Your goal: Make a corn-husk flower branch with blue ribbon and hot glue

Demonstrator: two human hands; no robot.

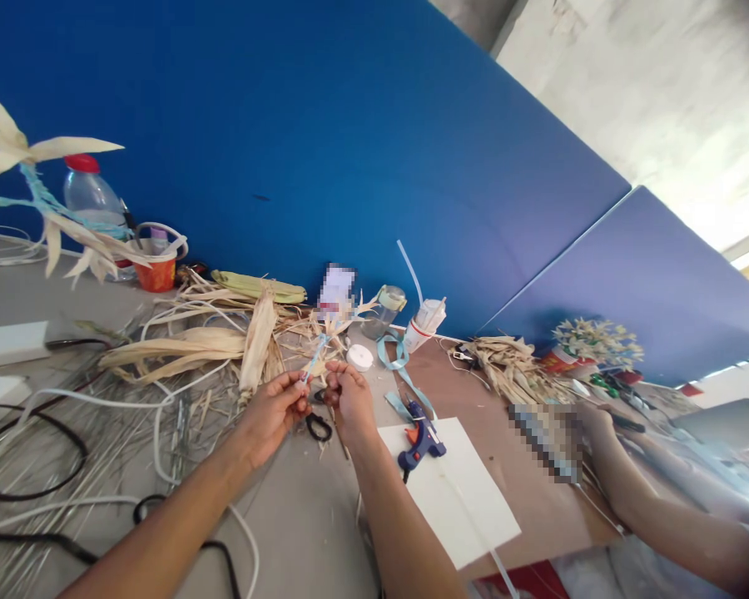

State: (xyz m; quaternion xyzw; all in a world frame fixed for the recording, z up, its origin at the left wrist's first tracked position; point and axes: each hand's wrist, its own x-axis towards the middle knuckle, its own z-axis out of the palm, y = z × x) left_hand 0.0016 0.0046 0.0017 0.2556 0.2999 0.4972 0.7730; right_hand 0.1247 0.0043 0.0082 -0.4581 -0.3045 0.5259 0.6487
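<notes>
My left hand (280, 416) is closed in a pinch around the lower end of a thin stem wrapped in light blue tape (316, 353). Pale husk strips spread out at the stem's top. Close beside it, my right hand (350, 401) has its thumb and fingers pressed together; whatever lies between them is too small to make out. Black-handled scissors (319, 427) lie on the table just under the hands. Beyond my right hand sit a white round roll (359, 358) and a loose light blue ribbon (394, 356).
Dried corn husks (181, 349), wires and white cables cover the left side. A blue glue gun (422, 441) lies on a white board (468, 499). Behind stand a glass jar (387, 308) and a paper cup (419, 329). Another person's arm (649, 499) reaches in at right.
</notes>
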